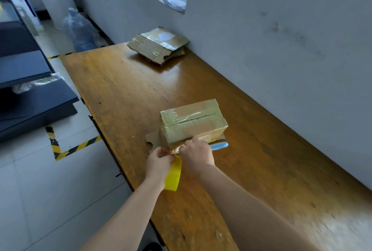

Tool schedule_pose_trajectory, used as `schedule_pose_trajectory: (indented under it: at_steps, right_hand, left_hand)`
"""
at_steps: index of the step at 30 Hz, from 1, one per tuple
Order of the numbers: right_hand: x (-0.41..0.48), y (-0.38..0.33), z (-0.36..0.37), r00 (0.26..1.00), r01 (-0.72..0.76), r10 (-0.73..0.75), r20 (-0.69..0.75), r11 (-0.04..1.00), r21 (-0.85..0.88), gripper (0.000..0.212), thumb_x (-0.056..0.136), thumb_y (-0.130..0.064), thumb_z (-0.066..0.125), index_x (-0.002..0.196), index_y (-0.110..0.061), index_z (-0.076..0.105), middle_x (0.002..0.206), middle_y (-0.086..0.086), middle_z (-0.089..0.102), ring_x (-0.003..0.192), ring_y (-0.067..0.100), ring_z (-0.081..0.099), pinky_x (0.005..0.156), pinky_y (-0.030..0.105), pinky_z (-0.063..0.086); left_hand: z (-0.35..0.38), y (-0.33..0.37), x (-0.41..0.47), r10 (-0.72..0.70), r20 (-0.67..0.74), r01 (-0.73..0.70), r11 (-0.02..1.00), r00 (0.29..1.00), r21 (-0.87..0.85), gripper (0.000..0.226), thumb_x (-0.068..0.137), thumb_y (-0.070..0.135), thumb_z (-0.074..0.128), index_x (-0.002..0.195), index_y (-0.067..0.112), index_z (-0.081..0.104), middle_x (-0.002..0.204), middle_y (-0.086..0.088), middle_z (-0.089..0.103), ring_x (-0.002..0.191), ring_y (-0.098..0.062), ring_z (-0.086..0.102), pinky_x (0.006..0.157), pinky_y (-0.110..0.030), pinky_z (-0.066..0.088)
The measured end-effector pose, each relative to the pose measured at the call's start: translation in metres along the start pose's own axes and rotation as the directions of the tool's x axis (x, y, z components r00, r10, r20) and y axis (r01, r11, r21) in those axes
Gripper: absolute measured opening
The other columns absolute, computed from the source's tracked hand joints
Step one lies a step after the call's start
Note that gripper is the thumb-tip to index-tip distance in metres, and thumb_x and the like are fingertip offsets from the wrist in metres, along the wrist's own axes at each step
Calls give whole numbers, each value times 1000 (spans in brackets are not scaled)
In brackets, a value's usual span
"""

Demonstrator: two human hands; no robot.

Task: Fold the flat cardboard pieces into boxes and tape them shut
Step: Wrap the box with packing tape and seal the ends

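- Cardboard box (193, 123), wrapped in clear tape, is seen standing on the wooden counter (124, 81), near its front edge, with loose flaps spread flat at its base.
- Left hand (159, 162) is curled round a yellow tape roll (173, 176), its fingertips pinched at the drawn-out strip just before the box's near lower corner.
- Right hand (198, 154) is closed, knuckles up, touching that same corner; a blue-handled tool (219, 146) is gripped in it, the handle projecting to the right. The tool's working end is hidden.
- Flat cardboard pieces (159, 46) are stacked at the counter's far end, against the grey wall (281, 29), well apart from the box.
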State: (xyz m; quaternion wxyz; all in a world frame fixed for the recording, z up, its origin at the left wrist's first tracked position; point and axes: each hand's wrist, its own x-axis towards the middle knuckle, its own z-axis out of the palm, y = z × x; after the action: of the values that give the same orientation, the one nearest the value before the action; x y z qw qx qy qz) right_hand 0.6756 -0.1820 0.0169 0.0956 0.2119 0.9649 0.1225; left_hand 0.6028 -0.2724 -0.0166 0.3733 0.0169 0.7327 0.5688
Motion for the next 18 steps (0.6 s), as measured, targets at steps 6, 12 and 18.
schedule_pose_trajectory:
  at_steps: [6,12,18]
  right_hand:
    - [-35,24,47,945,-316,265,190,889,333,21,95,-11,48,108,-18,64,104,3,62,102,23,57,77,32,46]
    - [-50,27,68,900,-416,337,275,852,317,26,91,-31,60,116,-22,61,117,1,57,109,21,51,90,31,42]
    - [1,16,7,851,-71,262,-455,916,395,55,72,-44,78,117,-19,60,118,8,60,104,28,55,85,39,49]
  left_hand:
    - [-8,4,5,14,-3,-14,997,1000,69,7,84,18,69,82,22,65,94,-4,63,87,-29,59,78,-42,51]
    - [-8,4,8,31,-2,-30,992,1000,119,5,85,20,68,84,22,64,92,-2,60,83,-23,55,71,-35,46]
    - [-9,4,9,16,-17,-14,996,1000,93,8,93,26,60,86,24,64,94,0,64,87,-24,58,73,-41,50]
